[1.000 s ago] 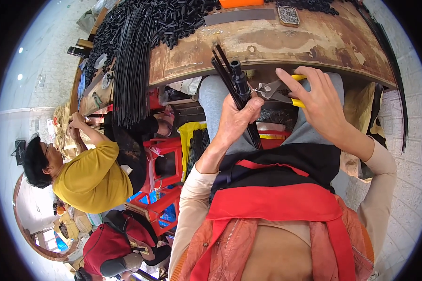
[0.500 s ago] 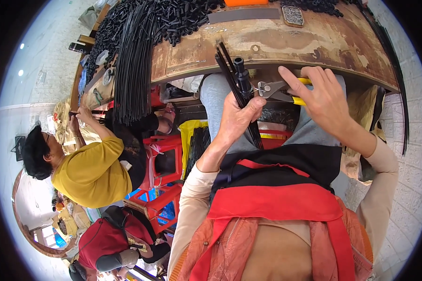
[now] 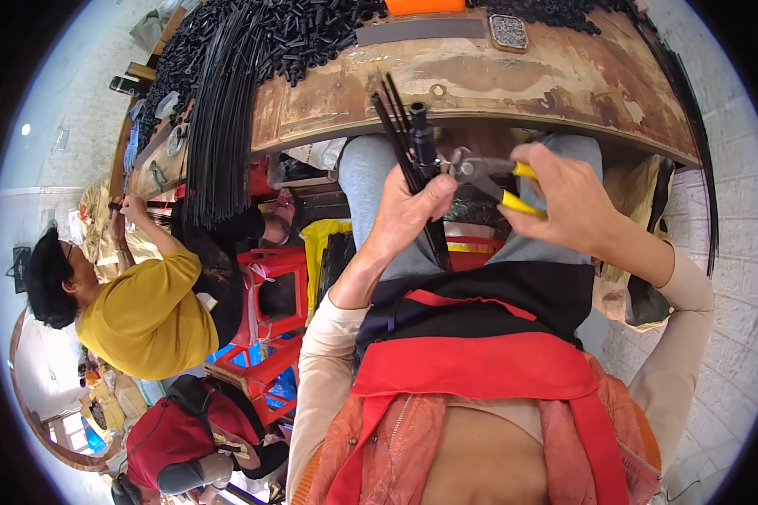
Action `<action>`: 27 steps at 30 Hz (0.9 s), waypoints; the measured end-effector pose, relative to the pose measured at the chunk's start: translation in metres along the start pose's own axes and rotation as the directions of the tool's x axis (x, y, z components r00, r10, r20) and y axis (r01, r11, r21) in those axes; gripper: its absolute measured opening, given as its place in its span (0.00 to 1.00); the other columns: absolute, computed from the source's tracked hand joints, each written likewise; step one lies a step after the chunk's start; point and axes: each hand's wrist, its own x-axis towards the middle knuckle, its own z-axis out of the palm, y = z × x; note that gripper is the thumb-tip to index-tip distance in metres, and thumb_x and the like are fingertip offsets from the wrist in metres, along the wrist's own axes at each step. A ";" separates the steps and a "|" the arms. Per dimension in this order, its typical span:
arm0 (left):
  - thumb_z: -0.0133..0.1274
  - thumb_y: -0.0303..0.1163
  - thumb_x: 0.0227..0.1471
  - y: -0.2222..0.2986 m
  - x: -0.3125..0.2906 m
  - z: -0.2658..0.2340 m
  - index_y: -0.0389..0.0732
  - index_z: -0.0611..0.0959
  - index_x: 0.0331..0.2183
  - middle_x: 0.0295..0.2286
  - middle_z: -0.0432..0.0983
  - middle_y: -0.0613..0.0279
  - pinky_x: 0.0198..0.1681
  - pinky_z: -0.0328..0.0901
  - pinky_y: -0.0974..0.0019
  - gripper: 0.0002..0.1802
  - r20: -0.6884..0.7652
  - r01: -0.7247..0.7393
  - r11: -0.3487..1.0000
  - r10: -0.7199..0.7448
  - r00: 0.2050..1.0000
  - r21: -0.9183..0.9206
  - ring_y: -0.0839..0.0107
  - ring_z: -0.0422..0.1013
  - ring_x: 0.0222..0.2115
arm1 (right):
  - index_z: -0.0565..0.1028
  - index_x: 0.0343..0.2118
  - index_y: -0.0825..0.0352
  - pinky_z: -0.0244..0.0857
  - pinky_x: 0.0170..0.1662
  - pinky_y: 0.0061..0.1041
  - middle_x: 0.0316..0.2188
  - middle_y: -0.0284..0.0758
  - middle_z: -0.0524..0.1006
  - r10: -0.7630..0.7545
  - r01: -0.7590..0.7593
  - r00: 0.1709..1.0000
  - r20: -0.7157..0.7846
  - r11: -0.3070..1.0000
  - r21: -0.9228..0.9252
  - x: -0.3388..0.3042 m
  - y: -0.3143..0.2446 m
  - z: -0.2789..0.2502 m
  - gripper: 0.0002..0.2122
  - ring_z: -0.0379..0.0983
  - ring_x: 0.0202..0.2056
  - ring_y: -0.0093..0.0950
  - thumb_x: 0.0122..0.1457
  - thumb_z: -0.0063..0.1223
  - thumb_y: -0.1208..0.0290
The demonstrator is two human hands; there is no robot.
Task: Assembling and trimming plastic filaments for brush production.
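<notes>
My left hand is wrapped round several thin black rods and a black ribbed tubular fitting, their upper ends sticking out above my thumb. In my right hand are metal end-cutting pincers with yellow grips, and the handles are spread apart. The pincers' round head is close beside the fitting, near my left thumb; whether it touches cannot be made out. The rods' lower ends run down over my lap.
A worn wooden table lies ahead, bearing heaped black tubular pieces, a long bundle of black rods, a grey strip and a tray of small metal bits. Red stools and two people are at left.
The pincers' handles have spread wider, and my right fingers now loop over the upper grip. My left hand still holds the rods and fitting. The whole view has shifted slightly.
</notes>
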 end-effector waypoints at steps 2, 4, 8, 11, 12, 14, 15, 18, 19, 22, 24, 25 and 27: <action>0.57 0.45 0.54 0.005 0.002 0.006 0.41 0.67 0.43 0.15 0.53 0.73 0.18 0.47 0.73 0.24 -0.147 -0.046 0.998 0.053 0.988 0.048 0.81 0.50 0.14 | 0.65 0.49 0.68 0.67 0.38 0.34 0.39 0.44 0.71 -0.052 0.046 0.998 -0.041 0.990 -0.136 0.007 0.003 -0.002 0.28 0.72 0.37 0.41 0.44 0.63 0.71; 0.57 0.45 0.54 0.006 0.005 0.000 0.39 0.64 0.50 0.15 0.54 0.73 0.18 0.47 0.74 0.30 -0.167 -0.077 0.995 0.086 0.982 0.062 0.81 0.50 0.14 | 0.65 0.51 0.69 0.66 0.41 0.33 0.41 0.44 0.70 -0.176 0.157 0.984 -0.018 0.915 -0.370 0.012 0.006 -0.005 0.28 0.71 0.41 0.39 0.45 0.61 0.73; 0.59 0.48 0.51 0.014 0.004 -0.004 0.36 0.63 0.54 0.14 0.54 0.74 0.18 0.48 0.73 0.38 -0.030 -0.054 0.998 0.054 0.998 0.015 0.81 0.52 0.14 | 0.66 0.48 0.67 0.68 0.29 0.28 0.34 0.44 0.74 0.174 -0.357 0.852 0.493 0.883 0.305 0.025 -0.002 -0.028 0.23 0.75 0.25 0.34 0.50 0.61 0.74; 0.61 0.50 0.48 0.016 0.005 -0.002 0.37 0.65 0.54 0.14 0.54 0.75 0.18 0.48 0.73 0.40 0.054 0.012 1.000 -0.011 0.999 -0.008 0.82 0.52 0.14 | 0.65 0.42 0.67 0.62 0.21 0.21 0.24 0.37 0.75 0.149 -0.793 0.575 0.804 0.341 0.504 0.009 -0.005 -0.013 0.18 0.69 0.15 0.20 0.52 0.60 0.71; 0.61 0.50 0.49 0.017 0.004 -0.002 0.36 0.67 0.53 0.14 0.58 0.74 0.20 0.51 0.73 0.39 0.014 0.018 1.000 -0.019 1.000 0.025 0.81 0.55 0.15 | 0.64 0.43 0.66 0.63 0.25 0.21 0.24 0.34 0.74 0.195 -0.796 0.555 0.809 0.408 0.448 0.006 -0.008 -0.007 0.18 0.69 0.18 0.18 0.51 0.59 0.74; 0.61 0.49 0.49 0.019 0.004 0.000 0.35 0.71 0.52 0.16 0.65 0.72 0.24 0.58 0.74 0.36 -0.066 0.040 0.995 -0.034 0.997 0.086 0.79 0.62 0.17 | 0.65 0.46 0.67 0.66 0.31 0.24 0.31 0.38 0.73 0.267 -0.595 0.696 0.667 0.735 0.326 0.001 -0.002 -0.006 0.20 0.70 0.23 0.22 0.51 0.59 0.73; 0.59 0.46 0.52 0.022 0.008 0.000 0.34 0.73 0.50 0.18 0.69 0.70 0.29 0.61 0.74 0.31 -0.101 0.012 0.984 0.006 0.995 0.179 0.79 0.66 0.22 | 0.65 0.48 0.68 0.67 0.33 0.26 0.34 0.40 0.72 0.245 -0.374 0.880 0.407 0.886 0.274 -0.001 0.000 -0.003 0.21 0.71 0.27 0.27 0.52 0.58 0.72; 0.57 0.44 0.54 0.029 0.008 0.004 0.32 0.72 0.50 0.19 0.66 0.71 0.27 0.58 0.74 0.30 -0.146 0.041 0.985 -0.017 0.989 0.169 0.80 0.62 0.21 | 0.64 0.53 0.69 0.67 0.39 0.30 0.36 0.42 0.72 0.011 -0.011 1.000 -0.019 0.999 -0.037 0.001 0.005 -0.001 0.24 0.72 0.36 0.41 0.53 0.57 0.71; 0.57 0.44 0.54 0.028 0.006 0.002 0.32 0.72 0.50 0.19 0.66 0.71 0.27 0.58 0.74 0.30 -0.151 0.042 0.985 -0.017 0.988 0.168 0.80 0.62 0.21 | 0.64 0.52 0.69 0.68 0.38 0.31 0.35 0.42 0.73 -0.054 0.058 0.998 0.034 0.991 -0.123 0.001 0.008 -0.002 0.23 0.72 0.34 0.43 0.53 0.57 0.72; 0.58 0.46 0.53 0.022 0.001 -0.001 0.31 0.71 0.50 0.18 0.61 0.74 0.24 0.53 0.75 0.32 -0.073 0.015 1.000 -0.015 0.997 -0.010 0.82 0.57 0.19 | 0.63 0.51 0.70 0.68 0.27 0.30 0.25 0.40 0.73 -0.109 0.113 0.985 0.135 0.993 -0.017 0.005 0.009 -0.010 0.23 0.74 0.23 0.37 0.52 0.57 0.76; 0.58 0.48 0.52 0.026 0.006 -0.002 0.30 0.71 0.50 0.18 0.57 0.75 0.23 0.50 0.75 0.34 0.035 0.016 1.000 -0.016 0.999 0.025 0.83 0.54 0.19 | 0.63 0.48 0.70 0.63 0.17 0.24 0.18 0.36 0.71 0.148 -0.731 0.620 0.770 0.466 0.498 0.022 -0.001 -0.034 0.22 0.70 0.14 0.28 0.50 0.58 0.78; 0.59 0.50 0.51 0.026 0.007 -0.001 0.30 0.71 0.50 0.19 0.58 0.75 0.23 0.50 0.75 0.36 0.074 0.035 0.999 -0.035 0.997 -0.006 0.83 0.54 0.19 | 0.62 0.46 0.69 0.58 0.14 0.18 0.18 0.33 0.70 0.071 -0.815 0.560 0.825 0.225 0.534 0.015 0.006 -0.023 0.23 0.68 0.12 0.23 0.48 0.59 0.78; 0.58 0.50 0.51 0.024 0.008 0.003 0.31 0.71 0.50 0.19 0.58 0.75 0.23 0.50 0.76 0.36 0.044 0.028 1.000 -0.028 0.999 -0.002 0.83 0.53 0.19 | 0.63 0.47 0.69 0.64 0.22 0.23 0.21 0.35 0.72 0.299 -0.755 0.600 0.742 0.519 0.401 0.003 -0.003 -0.014 0.23 0.72 0.19 0.25 0.48 0.59 0.77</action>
